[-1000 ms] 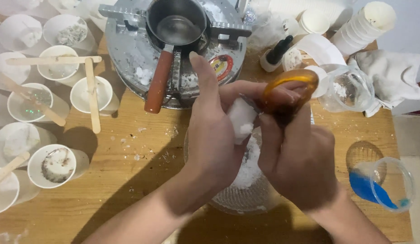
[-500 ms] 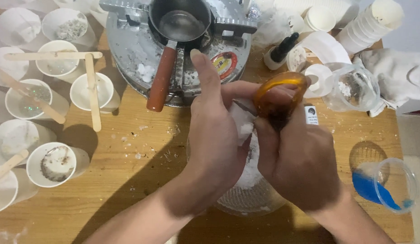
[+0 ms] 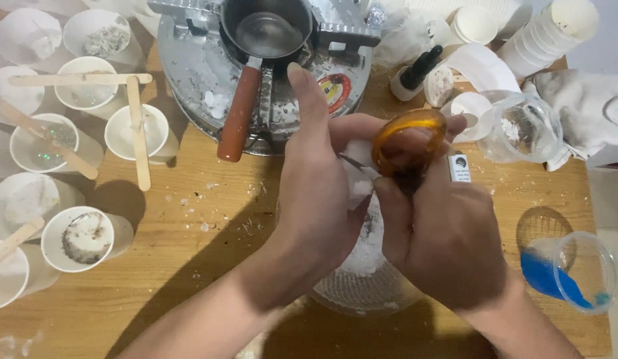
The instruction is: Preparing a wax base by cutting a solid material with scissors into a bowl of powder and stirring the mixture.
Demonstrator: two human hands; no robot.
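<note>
Scissors are clamped in the right hand while the left hand is closed around a white lump, steadied above the bowl.

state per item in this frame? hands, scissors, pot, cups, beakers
Left hand: gripping a white lump.
Right hand: fingers through orange scissors, blades at the lump.
Pot: upright on the burner, looks empty.
Paper cups: upright, several with sticks across the rims.
Beaker: tipped, blue liquid inside.
Clear beaker: on its side, white residue.
</note>
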